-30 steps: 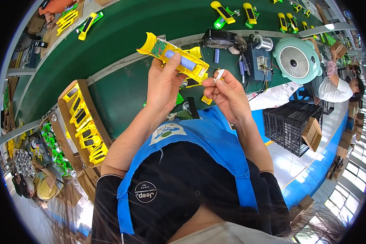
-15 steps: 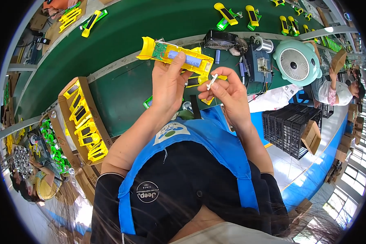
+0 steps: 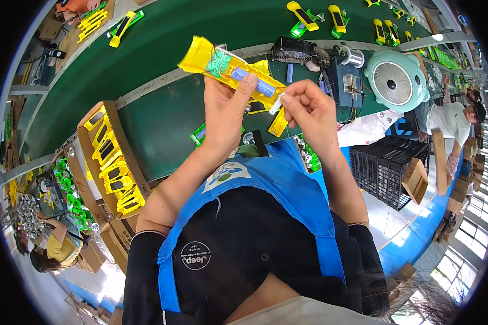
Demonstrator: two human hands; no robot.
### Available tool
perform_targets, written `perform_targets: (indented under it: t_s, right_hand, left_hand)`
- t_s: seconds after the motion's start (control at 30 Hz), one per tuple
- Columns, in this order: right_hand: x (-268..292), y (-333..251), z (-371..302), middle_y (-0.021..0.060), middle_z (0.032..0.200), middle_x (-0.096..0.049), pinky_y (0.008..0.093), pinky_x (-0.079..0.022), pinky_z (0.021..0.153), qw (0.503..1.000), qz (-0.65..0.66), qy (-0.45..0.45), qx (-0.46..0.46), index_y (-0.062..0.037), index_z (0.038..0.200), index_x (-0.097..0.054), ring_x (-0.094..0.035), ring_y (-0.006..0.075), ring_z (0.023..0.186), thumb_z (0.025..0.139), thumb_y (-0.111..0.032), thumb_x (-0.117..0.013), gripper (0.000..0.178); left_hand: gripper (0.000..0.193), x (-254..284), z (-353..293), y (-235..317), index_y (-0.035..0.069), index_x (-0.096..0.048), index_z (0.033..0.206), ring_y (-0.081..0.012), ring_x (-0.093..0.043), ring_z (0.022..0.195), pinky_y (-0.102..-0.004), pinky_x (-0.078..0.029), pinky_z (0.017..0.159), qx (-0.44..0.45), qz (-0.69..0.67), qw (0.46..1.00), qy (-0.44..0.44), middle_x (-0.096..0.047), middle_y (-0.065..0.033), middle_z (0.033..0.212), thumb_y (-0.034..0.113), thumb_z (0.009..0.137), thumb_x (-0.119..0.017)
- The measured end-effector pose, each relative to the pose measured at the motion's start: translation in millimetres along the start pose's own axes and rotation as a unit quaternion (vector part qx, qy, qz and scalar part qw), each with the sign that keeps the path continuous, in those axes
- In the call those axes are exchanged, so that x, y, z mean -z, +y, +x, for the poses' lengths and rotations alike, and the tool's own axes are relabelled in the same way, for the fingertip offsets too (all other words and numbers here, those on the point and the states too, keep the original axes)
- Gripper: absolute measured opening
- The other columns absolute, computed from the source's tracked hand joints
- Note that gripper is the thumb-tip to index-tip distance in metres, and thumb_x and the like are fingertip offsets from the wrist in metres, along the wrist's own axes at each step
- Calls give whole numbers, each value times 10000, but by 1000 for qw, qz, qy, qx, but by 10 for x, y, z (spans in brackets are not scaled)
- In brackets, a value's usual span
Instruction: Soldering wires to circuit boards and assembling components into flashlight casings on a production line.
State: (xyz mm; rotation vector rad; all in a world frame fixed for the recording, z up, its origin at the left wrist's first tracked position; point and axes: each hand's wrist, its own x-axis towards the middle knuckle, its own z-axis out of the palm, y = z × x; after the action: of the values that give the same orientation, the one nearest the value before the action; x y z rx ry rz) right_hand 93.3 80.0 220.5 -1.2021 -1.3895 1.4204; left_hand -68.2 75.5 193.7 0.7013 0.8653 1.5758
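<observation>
My left hand (image 3: 222,114) is closed round a yellow plastic lamp housing (image 3: 196,55), thumb pressed on top. Inside the housing lie a green circuit board (image 3: 218,62) and a violet-blue battery cell (image 3: 261,86), with thin wires along the edge. My right hand (image 3: 314,114) pinches a small white plastic piece (image 3: 276,104) at the housing's right end; whether the two touch, I cannot tell. Below the housing, more yellow parts (image 3: 277,123) lie on the green bench, partly hidden by my hands. A green part (image 3: 199,135) sits near the bench's front edge.
A cardboard box (image 3: 83,142) of yellow housings stands at left. Behind my right hand are a black fan (image 3: 293,51), a loose cell (image 3: 290,72), a soldering unit (image 3: 348,81), a wire spool (image 3: 354,58) and a mint-green fan (image 3: 393,81). Black crates (image 3: 382,168) stand at right; co-workers sit both sides.
The housing has tilted, its left end rising and its right end dropping slightly. My right hand has turned the white piece and brought it against or close to the housing's end.
</observation>
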Motion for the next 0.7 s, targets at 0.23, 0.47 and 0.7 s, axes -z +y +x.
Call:
perform_targets:
  t_s: [0.23, 0.47, 0.7]
  right_hand:
    - [63, -24, 27, -19, 665, -565, 172, -392, 532, 1000, -29, 3, 4, -18, 920, -586, -489, 17, 570, 891, -83, -630, 84]
    - [-22, -46, -24, -55, 800, -518, 137, -370, 588, 996, -45, 60, 56, -27, 1002, -564, -442, -23, 686, 851, -23, -662, 180]
    - [37, -34, -27, 33, 889, -582, 175, -437, 644, 997, -49, 51, 34, 6, 1231, -500, -505, 35, 689, 842, 3, -623, 408]
  left_hand:
    - [371, -35, 2, 63, 41, -373, 1217, -141, -595, 960, -305, -515, 835, 58, -17, 998, -13, -561, -77, 1069, 128, 934, -596]
    - [354, -95, -11, 70, 46, -376, 1204, -166, -598, 993, -352, -525, 860, 57, -66, 996, -9, -553, -94, 1089, 129, 936, -591]
    - [416, -125, -64, 57, 39, -348, 1260, -168, -562, 1043, -339, -499, 898, 46, -46, 997, -33, -541, -98, 1136, 92, 927, -592]
